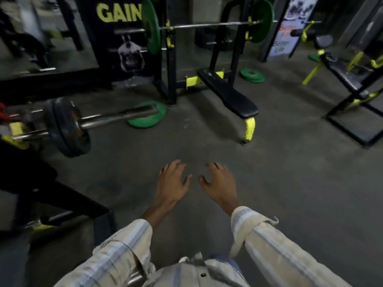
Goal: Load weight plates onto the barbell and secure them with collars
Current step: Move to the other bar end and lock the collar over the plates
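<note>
A barbell [116, 117] juts in from the left at about waist height, its bare steel sleeve end pointing right. Two black weight plates [68, 127] sit on that sleeve. I see no collar on the sleeve. A green plate [149, 119] lies flat on the floor under the sleeve's tip. My left hand [173, 183] and my right hand [218, 184] hover side by side over the bare floor, palms down, fingers spread and empty, well to the right of the black plates.
A black bench [228, 94] with yellow legs stands ahead under a rack holding a second barbell [207, 24] with green plates. More green plates [251, 75] are stacked on the floor beside it. A black and yellow machine frame [352, 85] stands at right.
</note>
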